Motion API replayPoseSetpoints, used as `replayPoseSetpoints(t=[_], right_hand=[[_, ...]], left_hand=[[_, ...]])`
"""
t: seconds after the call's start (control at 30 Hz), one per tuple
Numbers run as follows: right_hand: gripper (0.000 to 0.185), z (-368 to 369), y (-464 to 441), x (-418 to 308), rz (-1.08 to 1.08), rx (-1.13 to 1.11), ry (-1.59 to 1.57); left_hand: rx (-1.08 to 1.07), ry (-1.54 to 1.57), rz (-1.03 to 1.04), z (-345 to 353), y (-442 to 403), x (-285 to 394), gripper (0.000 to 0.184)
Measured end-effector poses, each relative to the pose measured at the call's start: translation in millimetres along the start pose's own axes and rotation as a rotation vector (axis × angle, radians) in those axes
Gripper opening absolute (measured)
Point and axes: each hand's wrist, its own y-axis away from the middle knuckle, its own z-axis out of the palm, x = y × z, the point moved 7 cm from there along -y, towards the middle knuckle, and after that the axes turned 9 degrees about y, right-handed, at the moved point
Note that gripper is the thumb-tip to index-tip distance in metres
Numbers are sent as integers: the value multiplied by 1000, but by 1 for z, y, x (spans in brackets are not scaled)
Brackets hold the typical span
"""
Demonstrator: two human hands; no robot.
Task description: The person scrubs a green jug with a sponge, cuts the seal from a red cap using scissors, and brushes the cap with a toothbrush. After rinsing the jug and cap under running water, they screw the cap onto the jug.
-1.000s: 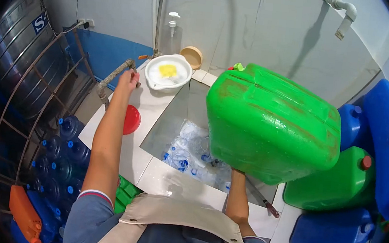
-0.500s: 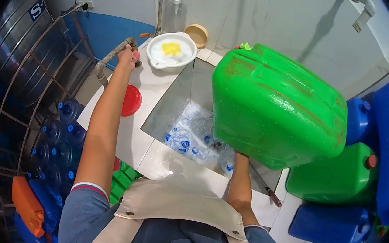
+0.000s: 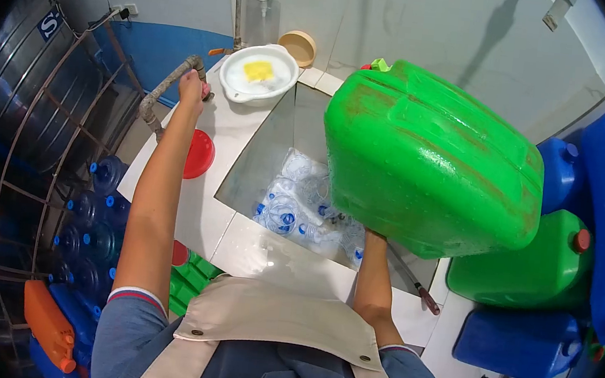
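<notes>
At the bent grey pipe (image 3: 168, 89), my left hand (image 3: 193, 87) is closed around the tap, with a bit of pinkish-red showing by the fingers. A large wet green jerrycan (image 3: 432, 161) is tilted over the sink (image 3: 245, 176), brown smears along its side. Under its lower edge reaches my right hand (image 3: 375, 241), mostly out of sight; it holds the jerrycan from below, but the fingers are hidden. Clear plastic bottles (image 3: 282, 212) with blue caps lie in the sink beneath.
A white basin (image 3: 257, 96) with suds and a yellow sponge (image 3: 258, 72) stands on the counter, near a red lid (image 3: 199, 155) and a pump bottle (image 3: 263, 21). Another green jerrycan (image 3: 521, 265) and blue containers (image 3: 517, 344) crowd the right. A dark-handled tool (image 3: 426, 299) crosses the sink edge.
The view has shifted slightly. Both hands keep their places, the left at the pipe's tap and the right under the green jerrycan, which stays tilted over the sink.
</notes>
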Motion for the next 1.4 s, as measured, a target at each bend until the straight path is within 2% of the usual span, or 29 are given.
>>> replayPoseSetpoints(t=[0.03, 0.07, 0.13, 0.37, 0.43, 0.67, 0.87, 1.07, 1.13, 1.17, 1.23, 1.27, 1.3, 1.33, 1.37, 1.4], right_hand=[[51, 0, 1, -1, 0, 4, 6], [51, 1, 1, 0, 0, 9, 12], [51, 1, 1, -2, -1, 16, 19], [52, 4, 2, -3, 1, 22, 16], [52, 5, 1, -3, 3, 20, 16], [52, 9, 1, -3, 9, 22, 15], [52, 11, 2, -3, 12, 30, 25], [53, 14, 3, -4, 20, 32, 34], [53, 14, 2, -4, 31, 33, 31], [53, 16, 1, -7, 33, 29, 27], [53, 19, -1, -13, 56, 28, -7], [53, 21, -2, -19, 81, 26, -72], [53, 24, -3, -23, 126, 24, -200], [53, 30, -3, -28, 210, 30, -506], [53, 39, -3, -28, 325, 60, -920], [53, 49, -4, -27, 395, 89, -1203]], left_hand=[[16, -99, 27, 1, 5, 2, 33], [14, -101, 26, 2, 9, 0, 33], [172, -705, 432, 5, 23, 25, 39], [82, -867, 550, 11, 23, 35, 50], [-49, -887, 640, 15, 18, 35, 52], [-14, -853, 635, 17, 27, 39, 50], [-12, -880, 755, 16, 38, 40, 46], [-204, -974, 794, 14, 80, 13, 41], [-389, -1264, 900, 12, 86, -34, 44], [-380, -1257, 908, 16, 92, -28, 44], [-403, -1377, 578, 33, 102, -18, 56], [-389, -1369, 585, 46, 114, 3, 56], [-477, -892, 425, 58, 125, 25, 64], [-541, -414, 261, 69, 134, 35, 71], [-594, -136, 225, 84, 139, 36, 71], [-639, 144, 189, 98, 144, 33, 71]])
